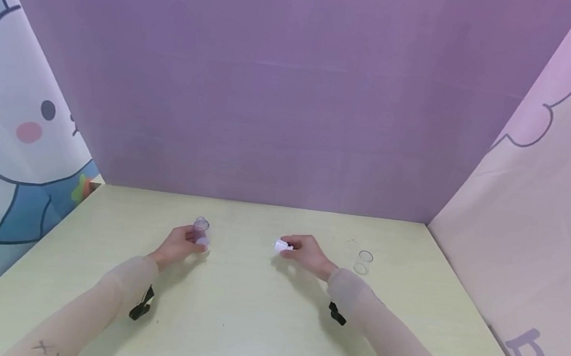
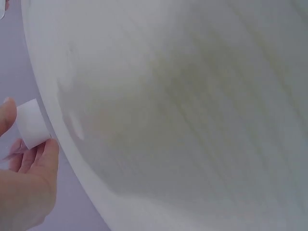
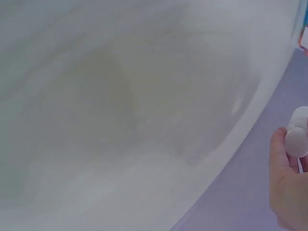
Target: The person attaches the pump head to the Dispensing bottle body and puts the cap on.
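On the left of the head view, my left hand (image 1: 179, 245) grips a small clear bottle (image 1: 201, 225), its narrower end upward. Thumb and fingers lie on opposite sides of it. The left wrist view has its white cylindrical part (image 2: 33, 124) between thumb and fingers. Nearer the middle, my right hand (image 1: 308, 253) pinches a small white piece (image 1: 283, 246) just over the tabletop. This piece looks smooth and rounded, with a knob-like end (image 3: 296, 142), in the right wrist view; its exact kind I cannot tell. The two hands are apart.
A clear, open-topped cylinder (image 1: 363, 262) stands on the pale table (image 1: 251, 323), right of my right hand. Behind the table rises a purple panel (image 1: 283, 97). Printed cloth walls flank it on the left (image 1: 31, 85) and right (image 1: 534, 225).
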Demonstrator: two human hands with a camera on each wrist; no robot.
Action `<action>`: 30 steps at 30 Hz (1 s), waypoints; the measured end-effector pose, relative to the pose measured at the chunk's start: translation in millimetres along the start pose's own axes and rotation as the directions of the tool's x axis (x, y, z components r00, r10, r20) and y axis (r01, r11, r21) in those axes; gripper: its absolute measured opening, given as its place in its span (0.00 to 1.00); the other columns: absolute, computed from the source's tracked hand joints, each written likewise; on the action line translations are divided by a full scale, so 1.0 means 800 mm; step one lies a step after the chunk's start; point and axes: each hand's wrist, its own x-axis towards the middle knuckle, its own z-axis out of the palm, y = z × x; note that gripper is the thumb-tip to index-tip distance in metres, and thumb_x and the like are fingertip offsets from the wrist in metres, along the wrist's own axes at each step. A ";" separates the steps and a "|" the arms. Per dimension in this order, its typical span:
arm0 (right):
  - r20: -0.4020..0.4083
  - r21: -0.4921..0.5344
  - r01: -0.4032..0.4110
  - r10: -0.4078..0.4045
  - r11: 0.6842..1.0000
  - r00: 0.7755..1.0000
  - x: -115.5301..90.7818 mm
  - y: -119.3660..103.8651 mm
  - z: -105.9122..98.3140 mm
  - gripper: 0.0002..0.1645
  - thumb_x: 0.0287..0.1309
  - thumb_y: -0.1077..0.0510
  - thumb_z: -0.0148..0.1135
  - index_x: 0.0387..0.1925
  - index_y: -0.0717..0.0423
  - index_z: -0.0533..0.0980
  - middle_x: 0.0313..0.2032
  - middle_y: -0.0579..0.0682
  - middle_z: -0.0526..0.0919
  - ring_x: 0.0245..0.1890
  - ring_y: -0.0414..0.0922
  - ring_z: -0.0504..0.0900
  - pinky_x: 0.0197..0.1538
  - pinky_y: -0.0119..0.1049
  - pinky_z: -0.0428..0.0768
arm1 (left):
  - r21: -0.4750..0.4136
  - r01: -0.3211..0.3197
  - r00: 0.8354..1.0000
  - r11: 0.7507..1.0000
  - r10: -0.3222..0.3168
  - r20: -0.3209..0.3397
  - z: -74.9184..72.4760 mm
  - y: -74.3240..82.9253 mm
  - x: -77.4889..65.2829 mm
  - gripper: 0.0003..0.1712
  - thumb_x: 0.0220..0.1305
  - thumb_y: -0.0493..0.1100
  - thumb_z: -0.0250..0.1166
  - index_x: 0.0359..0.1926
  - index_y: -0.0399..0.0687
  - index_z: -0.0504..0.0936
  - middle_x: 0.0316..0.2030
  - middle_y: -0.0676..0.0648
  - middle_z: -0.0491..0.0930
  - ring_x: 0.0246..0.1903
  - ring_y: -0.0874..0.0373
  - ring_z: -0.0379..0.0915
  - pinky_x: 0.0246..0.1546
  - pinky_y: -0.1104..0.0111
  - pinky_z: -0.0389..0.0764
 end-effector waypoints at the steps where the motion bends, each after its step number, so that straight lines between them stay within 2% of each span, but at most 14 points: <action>1: 0.001 0.005 0.001 -0.001 1.000 1.000 -0.001 0.000 -0.002 0.23 0.52 0.64 0.63 0.53 0.62 0.74 0.50 0.57 0.79 0.47 0.46 0.78 0.48 0.35 0.79 | 0.002 0.004 1.000 1.000 -0.004 0.006 0.000 0.001 0.000 0.33 0.57 0.37 0.62 0.60 0.25 0.61 0.57 0.29 0.67 0.56 0.39 0.66 0.57 0.56 0.70; 10: -0.023 0.040 -0.032 0.032 0.999 0.999 -0.010 -0.006 -0.015 0.24 0.53 0.64 0.63 0.53 0.62 0.74 0.49 0.57 0.79 0.45 0.46 0.79 0.47 0.34 0.79 | -0.017 -0.056 0.998 0.998 0.057 0.041 -0.002 0.014 0.000 0.31 0.58 0.38 0.62 0.59 0.28 0.64 0.56 0.31 0.69 0.56 0.41 0.67 0.57 0.57 0.70; 16: -0.040 0.021 -0.035 0.036 0.999 0.999 -0.018 -0.007 -0.019 0.23 0.51 0.63 0.64 0.51 0.61 0.75 0.46 0.56 0.81 0.41 0.42 0.79 0.45 0.33 0.79 | -0.005 -0.042 0.998 0.999 0.042 0.054 0.004 0.025 -0.003 0.28 0.57 0.39 0.63 0.58 0.32 0.68 0.54 0.34 0.72 0.54 0.43 0.69 0.55 0.57 0.72; 20: -0.059 0.043 -0.045 0.048 0.998 0.997 -0.023 -0.009 -0.020 0.21 0.51 0.63 0.65 0.50 0.61 0.76 0.43 0.54 0.82 0.38 0.41 0.79 0.44 0.33 0.79 | -0.022 -0.047 0.996 0.999 0.048 0.072 0.012 0.030 -0.004 0.27 0.57 0.39 0.63 0.57 0.32 0.69 0.53 0.35 0.74 0.52 0.45 0.71 0.53 0.59 0.74; 30: -0.069 0.105 -0.055 0.062 0.993 0.996 -0.029 -0.013 -0.026 0.21 0.49 0.62 0.67 0.48 0.60 0.77 0.41 0.53 0.82 0.38 0.41 0.79 0.44 0.34 0.79 | -0.031 -0.005 0.996 1.000 0.007 0.089 0.028 0.039 -0.002 0.34 0.57 0.39 0.64 0.61 0.29 0.62 0.56 0.32 0.70 0.55 0.42 0.68 0.56 0.55 0.71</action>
